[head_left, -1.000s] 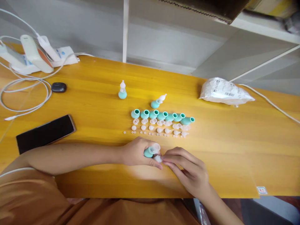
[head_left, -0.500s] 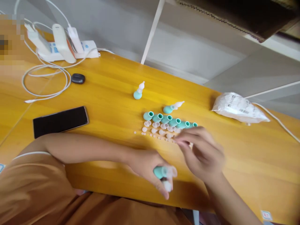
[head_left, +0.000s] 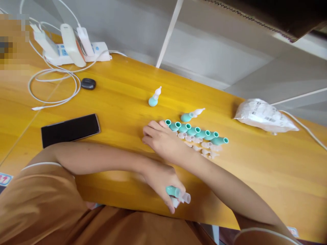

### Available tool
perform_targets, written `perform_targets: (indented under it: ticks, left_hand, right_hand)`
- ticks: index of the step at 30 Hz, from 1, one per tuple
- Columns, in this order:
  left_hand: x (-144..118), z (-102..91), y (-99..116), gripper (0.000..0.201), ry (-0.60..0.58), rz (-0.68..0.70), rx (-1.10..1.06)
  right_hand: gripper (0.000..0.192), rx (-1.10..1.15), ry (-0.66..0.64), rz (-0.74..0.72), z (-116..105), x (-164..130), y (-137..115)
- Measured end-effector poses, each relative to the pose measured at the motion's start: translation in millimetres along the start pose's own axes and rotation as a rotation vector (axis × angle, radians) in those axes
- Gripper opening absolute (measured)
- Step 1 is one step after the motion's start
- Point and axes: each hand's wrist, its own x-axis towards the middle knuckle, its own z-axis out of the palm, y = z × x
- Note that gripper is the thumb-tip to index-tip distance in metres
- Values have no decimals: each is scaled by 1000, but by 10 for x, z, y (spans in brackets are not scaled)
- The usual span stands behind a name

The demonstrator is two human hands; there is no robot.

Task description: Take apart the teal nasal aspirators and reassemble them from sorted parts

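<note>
- My left hand (head_left: 162, 183) is clamped around a teal bulb (head_left: 170, 191) with a clear tube (head_left: 186, 197), its base hidden.
- My right hand (head_left: 166, 139) hides its fingertips; I cannot tell its grip.
- It covers some small clear parts (head_left: 196, 140).
- A box (head_left: 276, 17) is cut off above.

The right hand (head_left: 166, 142) has crossed leftward; it now hides the left end of the small white parts (head_left: 206, 145).
</note>
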Motion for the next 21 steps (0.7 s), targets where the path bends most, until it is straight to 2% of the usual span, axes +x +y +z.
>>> perform_targets:
  ticks: [5,9,13,16,18,21]
  left_hand:
    - [1,15,6,44,65,21,-43]
    - [0,20,5,45,57,8,-22]
    - [-30,13,48,45,68,-26,-41]
    - [-50,-9,112,44,74,-38,-58]
    - [-46,-32,152,47,104,-75,-111]
    - [-22,-64,187,58,176,-118,-320]
  right_hand:
    - [29,-50,-22,17,-31,-1,-2]
    - [28,-71,-48,27,-57,9,-8]
    - [29,-13,45,45,-228,-97,9]
    - [28,99,181,138,-511,-390,28]
    - [24,257,272,217,-706,-684,24]
    - [25,482,285,293,-852,-1161,-57]
